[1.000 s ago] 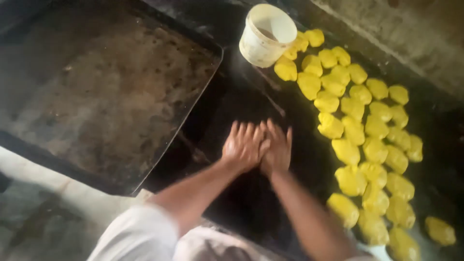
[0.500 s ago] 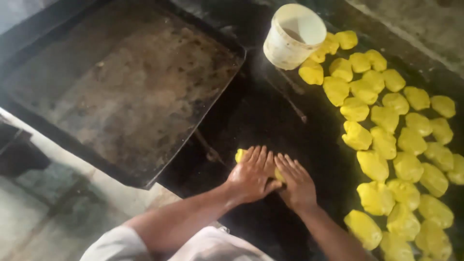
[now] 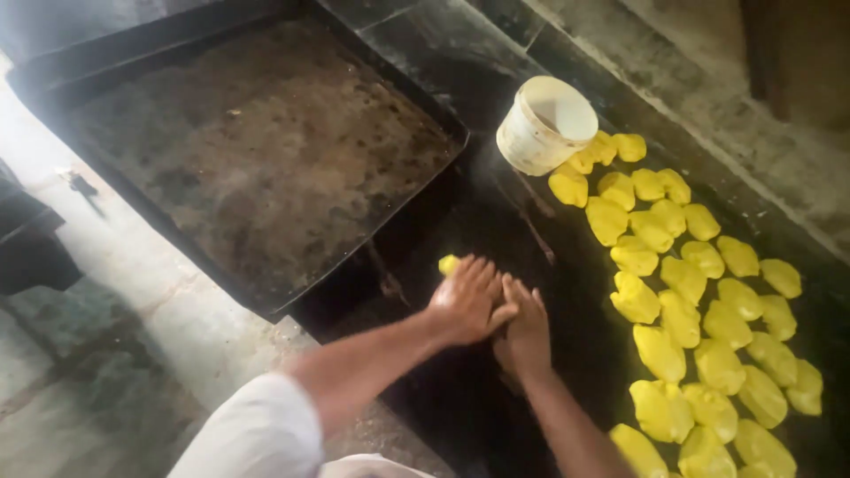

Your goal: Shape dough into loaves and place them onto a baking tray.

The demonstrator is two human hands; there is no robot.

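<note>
Here, your left hand (image 3: 467, 304) presses flat, fingers together, on a yellow dough piece (image 3: 449, 264) peeking out at the fingertips; your right hand (image 3: 528, 329) lies flat beside it. You seem mid-roll on the dark counter (image 3: 460, 212). Shaped pieces (image 3: 686, 319) crowd the right; the tray's (image 3: 266, 150) edge borders the left.
</note>
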